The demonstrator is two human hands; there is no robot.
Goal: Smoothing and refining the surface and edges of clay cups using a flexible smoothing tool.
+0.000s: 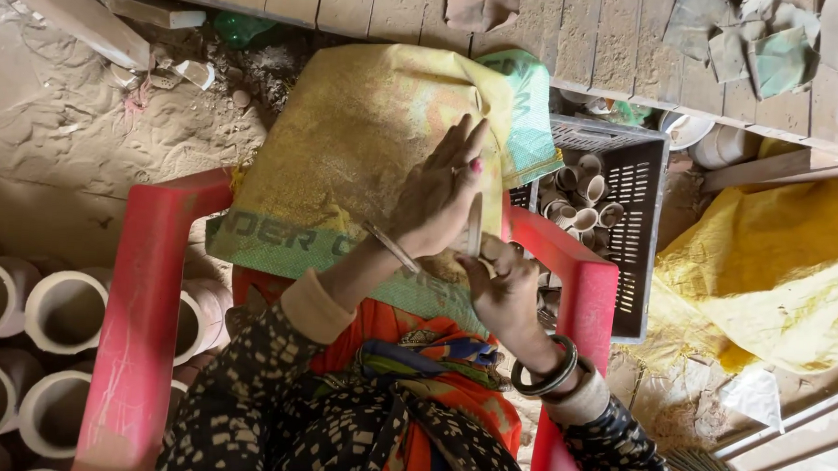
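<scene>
In the head view, the left hand [437, 193] lies spread flat on a pale slender clay piece [474, 231] over the yellow woven sack [348, 136] on the lap; the right hand [502, 288] pinches its near end. Rolling evenly, with light pressure, should keep it straight.

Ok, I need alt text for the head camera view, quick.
Seen from above, a person's left hand and right hand press a small pale clay piece on a yellow sack draped across a red plastic chair. A dark crate of little clay cups stands alongside.
</scene>
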